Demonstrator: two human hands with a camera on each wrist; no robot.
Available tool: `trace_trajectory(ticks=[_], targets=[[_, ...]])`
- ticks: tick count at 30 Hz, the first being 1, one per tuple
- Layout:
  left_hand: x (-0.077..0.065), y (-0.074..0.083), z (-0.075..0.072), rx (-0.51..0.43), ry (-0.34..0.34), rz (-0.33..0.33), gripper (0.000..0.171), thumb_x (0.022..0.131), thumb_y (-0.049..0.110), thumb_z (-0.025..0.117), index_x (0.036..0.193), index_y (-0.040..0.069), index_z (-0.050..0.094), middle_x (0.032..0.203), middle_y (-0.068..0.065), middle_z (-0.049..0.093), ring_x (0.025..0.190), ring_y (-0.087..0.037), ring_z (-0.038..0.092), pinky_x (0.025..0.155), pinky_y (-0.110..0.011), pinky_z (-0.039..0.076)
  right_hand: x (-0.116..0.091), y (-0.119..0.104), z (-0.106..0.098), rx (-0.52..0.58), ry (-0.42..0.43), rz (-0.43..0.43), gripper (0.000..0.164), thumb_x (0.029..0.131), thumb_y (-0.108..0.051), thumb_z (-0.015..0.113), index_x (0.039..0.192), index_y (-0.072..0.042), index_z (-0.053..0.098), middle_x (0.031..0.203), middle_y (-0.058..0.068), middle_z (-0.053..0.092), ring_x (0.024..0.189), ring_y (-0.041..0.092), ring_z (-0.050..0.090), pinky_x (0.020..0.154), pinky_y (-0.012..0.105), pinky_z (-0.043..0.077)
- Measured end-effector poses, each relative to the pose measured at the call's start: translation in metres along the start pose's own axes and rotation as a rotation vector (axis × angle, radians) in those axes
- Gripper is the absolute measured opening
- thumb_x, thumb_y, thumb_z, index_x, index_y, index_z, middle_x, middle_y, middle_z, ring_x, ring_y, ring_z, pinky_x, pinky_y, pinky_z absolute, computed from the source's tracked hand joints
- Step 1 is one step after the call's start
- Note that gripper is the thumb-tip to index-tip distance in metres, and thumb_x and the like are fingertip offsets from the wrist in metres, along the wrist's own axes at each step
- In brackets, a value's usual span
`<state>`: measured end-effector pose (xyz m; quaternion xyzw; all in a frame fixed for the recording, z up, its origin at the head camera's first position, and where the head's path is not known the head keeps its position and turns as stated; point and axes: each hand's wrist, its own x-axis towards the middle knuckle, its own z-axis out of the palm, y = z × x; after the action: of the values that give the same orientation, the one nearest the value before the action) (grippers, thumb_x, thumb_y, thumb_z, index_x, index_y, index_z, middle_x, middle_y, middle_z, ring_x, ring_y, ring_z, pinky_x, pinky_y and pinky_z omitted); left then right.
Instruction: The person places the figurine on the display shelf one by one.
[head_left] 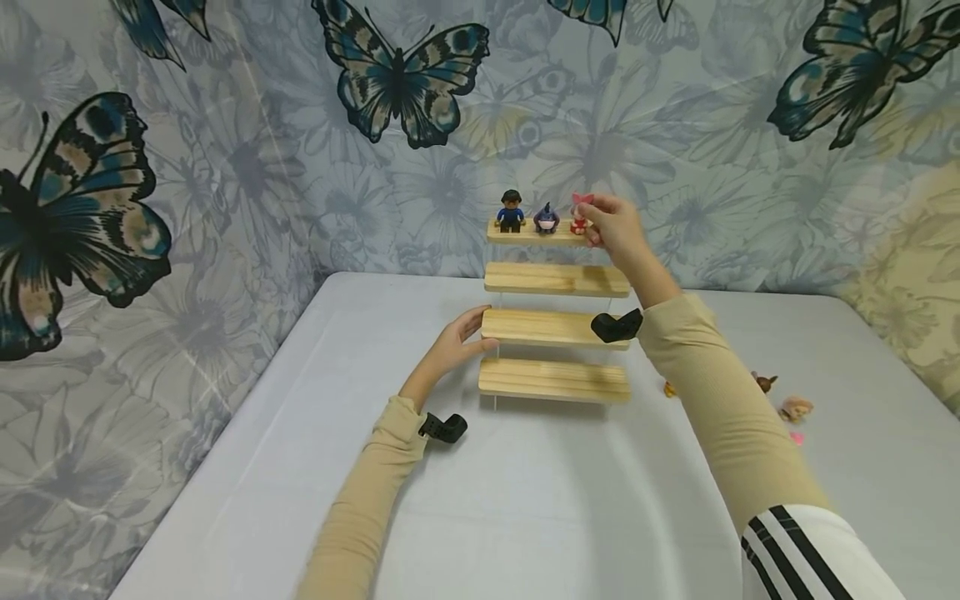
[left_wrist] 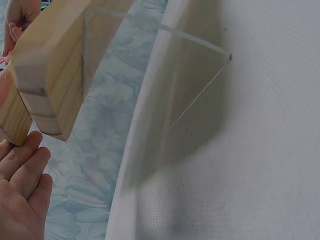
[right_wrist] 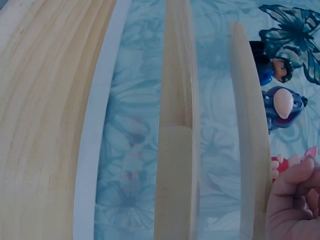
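Observation:
A tiered wooden display stand (head_left: 555,379) with clear side supports stands on the white-covered table. My right hand (head_left: 617,232) pinches a small pink-and-red toy figure (head_left: 578,218) at the right end of the top tier; in the right wrist view, fingers partly hide the figure (right_wrist: 280,165). Beside it on that tier are a purple-blue donkey figure (head_left: 547,219) and a toy man (head_left: 511,212) in blue with a dark hat. My left hand (head_left: 452,344) holds the left end of the third tier from the top, thumb in front and fingers behind.
Right of the stand, partly behind my right forearm, lie more small toys: a brown one (head_left: 765,382), a tan-haired one (head_left: 796,408), a pink piece (head_left: 797,437) and a yellow-orange one (head_left: 670,389). A butterfly-patterned wall covering (head_left: 420,208) rises behind the table.

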<state>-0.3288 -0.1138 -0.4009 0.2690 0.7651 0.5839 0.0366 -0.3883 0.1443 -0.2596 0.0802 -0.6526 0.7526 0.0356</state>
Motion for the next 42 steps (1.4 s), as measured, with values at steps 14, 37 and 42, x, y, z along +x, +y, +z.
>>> trace_trajectory(ticks=[14,37,42], targets=[[-0.009,0.001,-0.003,-0.012,-0.001,0.010,0.072,0.085,0.026,0.063,0.138,-0.005,0.025,0.139,-0.020,0.030,0.127,-0.027,0.027,0.103,-0.027,0.024,0.001,0.006,0.010,0.027,0.104,-0.011,0.046,0.085,-0.008,0.062,0.127,0.003,0.047,0.093,0.008,0.058,0.035,0.009,0.034,0.034,0.020,0.035],[-0.016,0.028,-0.001,-0.015,-0.011,0.008,0.060,0.087,0.001,0.058,0.135,-0.011,0.025,0.136,-0.026,0.029,0.126,-0.034,0.027,0.104,-0.031,0.023,-0.073,-0.003,-0.067,0.043,0.061,-0.067,0.021,0.087,-0.004,0.058,0.108,-0.005,0.058,0.093,0.001,0.063,0.038,0.007,0.035,0.038,0.018,0.039],[-0.011,0.028,0.002,-0.018,-0.006,0.011,0.060,0.086,0.003,0.059,0.135,-0.010,0.027,0.136,-0.026,0.031,0.126,-0.033,0.028,0.104,-0.030,0.024,-0.106,-0.006,-0.102,0.058,0.044,-0.049,0.016,0.087,-0.005,0.059,0.102,-0.008,0.064,0.096,0.002,0.064,0.040,0.009,0.034,0.039,0.020,0.039]])
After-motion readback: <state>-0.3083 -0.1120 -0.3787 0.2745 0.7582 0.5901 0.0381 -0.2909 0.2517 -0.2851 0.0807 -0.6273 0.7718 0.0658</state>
